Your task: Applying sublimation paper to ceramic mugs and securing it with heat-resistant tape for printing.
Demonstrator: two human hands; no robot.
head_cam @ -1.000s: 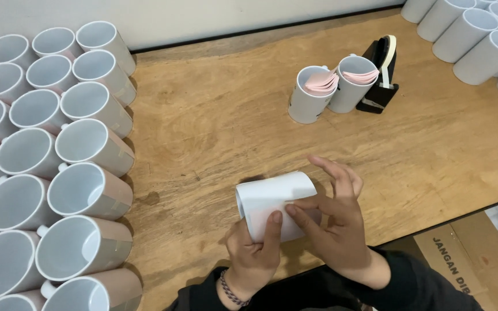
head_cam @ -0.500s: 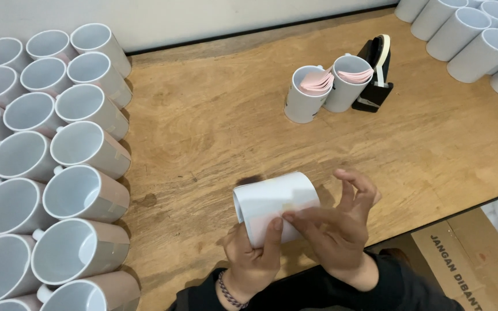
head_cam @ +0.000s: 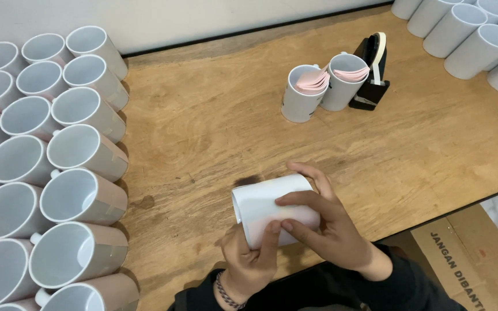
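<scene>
Wooden table (head_cam: 214,121) seen from above, its far edge against a pale wall and its near edge at the person's body. Near the middle of the near edge, a white mug (head_cam: 272,208) lies on its side between both hands, its open mouth turned toward the left edge and a white sheet lying around its wall. The left hand (head_cam: 249,256) grips the mug from below, thumb pressed up against the sheet. The right hand (head_cam: 324,230) lies over the mug's closed end, its fingers (head_cam: 298,198) spread flat along the sheet and holding it to the curve. Both hands are therefore closed on the mug; neither is free.

Along the left edge, a block of white mugs (head_cam: 47,167) lies stacked on its side, mouths facing the camera, several with a pale band around the wall. At the far right corner stands a second group of upright mugs (head_cam: 468,34). Toward the far edge, right of centre, two upright mugs (head_cam: 321,86) hold pink slips, with a black tape dispenser (head_cam: 373,72) just beside them. A cardboard box (head_cam: 474,259) sits on the floor below the near right corner.

Judged step: the sheet is being smoothed and held tight around the mug. The next move would seem to call for one hand to keep the sheet from slipping while the other fastens it; the dispenser stands well apart from the hands, a reach across the table.
</scene>
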